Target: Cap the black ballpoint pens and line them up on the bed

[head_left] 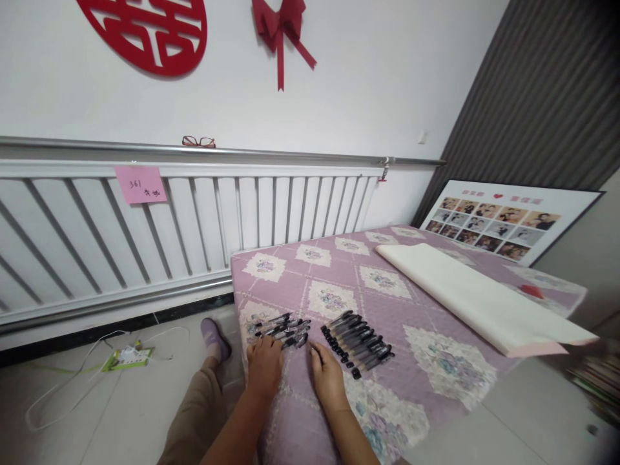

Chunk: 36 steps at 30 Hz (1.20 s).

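Note:
A loose pile of dark pens (293, 328) lies near the left edge of a table with a purple floral cloth (290, 284). My left hand (265, 363) is at the near side of this pile, fingers bent down onto the pens; its fingertips are hidden. Just to the right, my right hand (328, 380) rests over the cloth with thumb and fingers drawn together; what they hold, if anything, does not show. Beside it, a slanted row of dark-capped pens (358, 342) lies side by side, apart from the pile.
A large cream sheet, folded over (465, 297), lies on the table's right part. Behind it leans a photo board (489, 223). A white radiator (261, 213) runs along the wall, with glasses (198, 141) on its pipe. A power strip (128, 357) with cables lies on the floor.

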Tool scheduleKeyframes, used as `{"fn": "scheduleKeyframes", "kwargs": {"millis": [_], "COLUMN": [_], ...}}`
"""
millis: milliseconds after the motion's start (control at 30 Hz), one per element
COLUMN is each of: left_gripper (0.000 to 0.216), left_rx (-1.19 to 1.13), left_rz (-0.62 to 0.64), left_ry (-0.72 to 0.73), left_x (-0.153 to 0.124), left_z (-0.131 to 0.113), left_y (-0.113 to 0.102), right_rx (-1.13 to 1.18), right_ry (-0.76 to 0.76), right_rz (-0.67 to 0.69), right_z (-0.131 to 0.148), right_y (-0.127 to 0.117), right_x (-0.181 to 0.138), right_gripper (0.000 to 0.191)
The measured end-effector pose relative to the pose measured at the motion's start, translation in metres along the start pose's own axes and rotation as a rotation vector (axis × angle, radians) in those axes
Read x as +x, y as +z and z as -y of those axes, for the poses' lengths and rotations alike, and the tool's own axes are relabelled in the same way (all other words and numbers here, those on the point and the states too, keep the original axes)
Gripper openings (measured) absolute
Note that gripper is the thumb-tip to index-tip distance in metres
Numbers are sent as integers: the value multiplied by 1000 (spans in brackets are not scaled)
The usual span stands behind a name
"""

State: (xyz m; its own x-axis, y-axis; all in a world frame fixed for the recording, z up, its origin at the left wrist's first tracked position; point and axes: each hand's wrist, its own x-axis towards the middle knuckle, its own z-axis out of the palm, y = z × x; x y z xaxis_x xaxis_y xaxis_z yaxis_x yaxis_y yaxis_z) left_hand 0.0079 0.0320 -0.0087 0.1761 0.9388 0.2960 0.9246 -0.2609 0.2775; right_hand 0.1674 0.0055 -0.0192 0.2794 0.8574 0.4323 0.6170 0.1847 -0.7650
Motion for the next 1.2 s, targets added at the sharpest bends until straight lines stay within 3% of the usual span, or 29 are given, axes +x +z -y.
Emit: {"fn": "scheduleKeyframes", "kwargs": {"millis": [567, 933, 1200], "left_gripper": [16, 17, 23], "left_rx": [-63, -221, -276], "left_rz": [-45, 44, 75], "left_ry": [-45, 218, 247], "left_x": [-1, -23, -23], "left_z": [2, 7, 9], "left_y": [-1, 1, 2], "right_rx": [89, 261, 351], "right_ry": [92, 214, 249], "right_rz": [-78, -53, 2], "right_z": [0, -10, -8], "right_y": [-6, -7, -16], "right_x": [-4, -2, -13], "right_gripper": [23, 28, 29]}}
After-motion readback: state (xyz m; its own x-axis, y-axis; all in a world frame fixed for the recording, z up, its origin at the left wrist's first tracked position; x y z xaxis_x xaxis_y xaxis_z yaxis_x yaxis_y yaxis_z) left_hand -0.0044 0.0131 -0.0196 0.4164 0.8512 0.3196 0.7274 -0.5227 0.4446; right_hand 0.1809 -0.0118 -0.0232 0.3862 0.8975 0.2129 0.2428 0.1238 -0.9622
